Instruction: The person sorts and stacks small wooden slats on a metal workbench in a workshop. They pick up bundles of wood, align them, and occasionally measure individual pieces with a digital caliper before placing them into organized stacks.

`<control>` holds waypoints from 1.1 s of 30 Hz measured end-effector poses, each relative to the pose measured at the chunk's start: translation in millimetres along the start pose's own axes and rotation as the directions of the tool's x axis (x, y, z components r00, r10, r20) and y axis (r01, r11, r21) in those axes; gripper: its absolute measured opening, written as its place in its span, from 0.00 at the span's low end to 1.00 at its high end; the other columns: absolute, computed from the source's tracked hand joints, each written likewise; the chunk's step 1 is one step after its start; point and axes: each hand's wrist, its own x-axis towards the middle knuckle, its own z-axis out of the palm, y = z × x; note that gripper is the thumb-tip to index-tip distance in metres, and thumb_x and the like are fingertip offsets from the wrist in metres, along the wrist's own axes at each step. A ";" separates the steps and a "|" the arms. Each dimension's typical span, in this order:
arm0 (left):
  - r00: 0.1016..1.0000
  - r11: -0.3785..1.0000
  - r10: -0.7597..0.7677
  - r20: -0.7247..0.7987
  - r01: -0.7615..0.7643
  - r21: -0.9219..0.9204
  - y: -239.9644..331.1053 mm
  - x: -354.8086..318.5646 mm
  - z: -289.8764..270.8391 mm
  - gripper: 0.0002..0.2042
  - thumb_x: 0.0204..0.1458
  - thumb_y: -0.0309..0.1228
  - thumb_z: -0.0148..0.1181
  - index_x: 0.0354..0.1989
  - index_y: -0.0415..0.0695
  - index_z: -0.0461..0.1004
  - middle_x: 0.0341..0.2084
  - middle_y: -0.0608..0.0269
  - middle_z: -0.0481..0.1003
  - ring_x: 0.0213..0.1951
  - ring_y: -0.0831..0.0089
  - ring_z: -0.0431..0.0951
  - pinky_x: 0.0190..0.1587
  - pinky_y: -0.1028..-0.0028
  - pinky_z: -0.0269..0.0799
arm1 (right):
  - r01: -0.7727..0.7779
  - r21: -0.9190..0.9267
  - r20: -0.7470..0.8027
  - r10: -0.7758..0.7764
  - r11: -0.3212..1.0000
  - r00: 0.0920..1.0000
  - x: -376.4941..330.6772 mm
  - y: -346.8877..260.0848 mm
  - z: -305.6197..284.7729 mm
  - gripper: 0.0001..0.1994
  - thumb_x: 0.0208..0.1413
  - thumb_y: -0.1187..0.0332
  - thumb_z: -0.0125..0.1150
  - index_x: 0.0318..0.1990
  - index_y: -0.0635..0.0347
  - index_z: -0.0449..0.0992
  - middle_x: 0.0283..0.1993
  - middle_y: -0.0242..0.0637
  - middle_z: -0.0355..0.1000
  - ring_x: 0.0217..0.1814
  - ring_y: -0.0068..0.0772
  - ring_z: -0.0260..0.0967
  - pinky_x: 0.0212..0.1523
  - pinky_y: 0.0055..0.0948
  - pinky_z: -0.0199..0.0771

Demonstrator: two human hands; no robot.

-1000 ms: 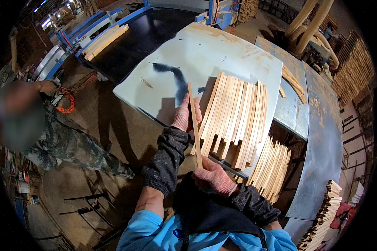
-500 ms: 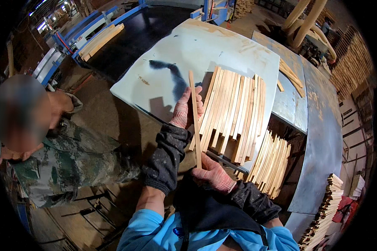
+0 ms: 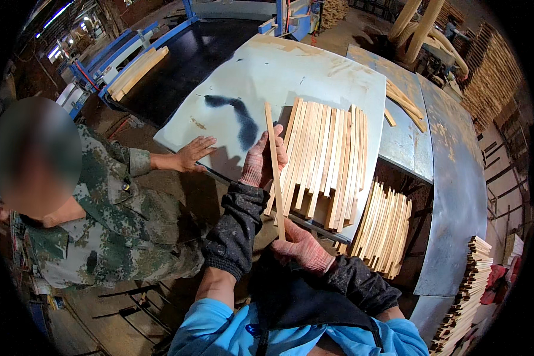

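A narrow wooden strip (image 3: 277, 196) slants lengthwise between my two gloved hands, clear of the table. My left hand (image 3: 262, 161) has it between thumb and fingers around the upper half. At the lower end, my right hand (image 3: 305, 248) pinches the strip with the thumb on top. Just right of my left hand, a row of similar wooden strips (image 3: 323, 154) lies side by side on the pale tabletop (image 3: 279, 71), their near ends uneven. Part of each palm is hidden.
A co-worker in camouflage stands at left, one bare hand (image 3: 191, 155) at the table's edge. More strips (image 3: 382, 228) lie lower right, beside grey metal sheets (image 3: 454, 207). A tall strip stack (image 3: 466, 296) stands far right. Behind is a blue-framed machine with a black bed (image 3: 196, 53).
The co-worker has leaned in and stretched a hand to the table's left edge. My view has shifted slightly; both my hands keep their hold on the wooden strip.
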 end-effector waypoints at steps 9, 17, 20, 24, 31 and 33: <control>1.000 0.988 0.015 0.006 -0.015 0.154 -10.4 4.1 21.8 0.23 0.69 0.40 0.64 0.67 0.41 0.74 0.27 0.77 0.66 0.27 0.83 0.65 0.33 0.78 0.63 | 0.034 -0.030 -0.061 -0.036 0.999 0.997 -3.7 7.2 -2.6 0.33 0.70 0.64 0.67 0.78 0.47 0.59 0.47 0.27 0.74 0.41 0.22 0.71 0.42 0.24 0.76; 0.993 0.987 -0.045 0.107 0.028 0.158 -10.8 12.6 32.2 0.19 0.68 0.38 0.64 0.62 0.42 0.73 0.28 0.79 0.65 0.26 0.84 0.64 0.32 0.79 0.63 | 0.075 0.069 -0.037 -0.072 0.995 0.997 -0.9 12.5 -9.8 0.36 0.68 0.66 0.69 0.80 0.46 0.58 0.52 0.27 0.73 0.46 0.23 0.71 0.44 0.25 0.77; 1.000 0.985 -0.024 0.012 0.022 0.173 -13.9 8.1 46.2 0.18 0.64 0.34 0.67 0.58 0.44 0.71 0.26 0.82 0.60 0.24 0.86 0.60 0.30 0.80 0.59 | 0.063 0.042 -0.039 -0.061 0.997 0.997 -2.3 10.1 -8.7 0.37 0.69 0.68 0.67 0.81 0.47 0.56 0.55 0.29 0.73 0.48 0.24 0.71 0.44 0.25 0.78; 0.998 0.990 -0.039 0.052 0.031 0.135 -17.0 5.8 42.6 0.21 0.61 0.33 0.69 0.59 0.45 0.69 0.26 0.82 0.60 0.24 0.86 0.60 0.31 0.81 0.62 | 0.030 0.017 -0.027 -0.030 0.999 0.999 -3.7 12.1 -12.0 0.37 0.71 0.71 0.63 0.82 0.49 0.52 0.59 0.32 0.74 0.48 0.24 0.72 0.43 0.25 0.78; 0.995 0.991 -0.079 0.065 0.071 0.113 -18.2 10.6 30.5 0.22 0.56 0.32 0.71 0.57 0.46 0.69 0.27 0.82 0.58 0.24 0.86 0.58 0.32 0.81 0.60 | 0.038 0.018 -0.039 -0.037 0.999 0.999 -6.8 12.6 -12.2 0.37 0.70 0.70 0.63 0.82 0.49 0.52 0.58 0.31 0.75 0.48 0.24 0.72 0.42 0.24 0.77; 0.993 0.992 -0.063 0.099 0.051 0.120 -15.4 17.1 5.1 0.26 0.58 0.36 0.68 0.62 0.41 0.70 0.32 0.73 0.68 0.28 0.79 0.67 0.34 0.75 0.67 | 0.049 0.022 -0.037 -0.049 0.999 0.998 -7.6 11.1 -10.4 0.34 0.69 0.66 0.66 0.79 0.47 0.58 0.53 0.28 0.74 0.46 0.24 0.72 0.45 0.25 0.78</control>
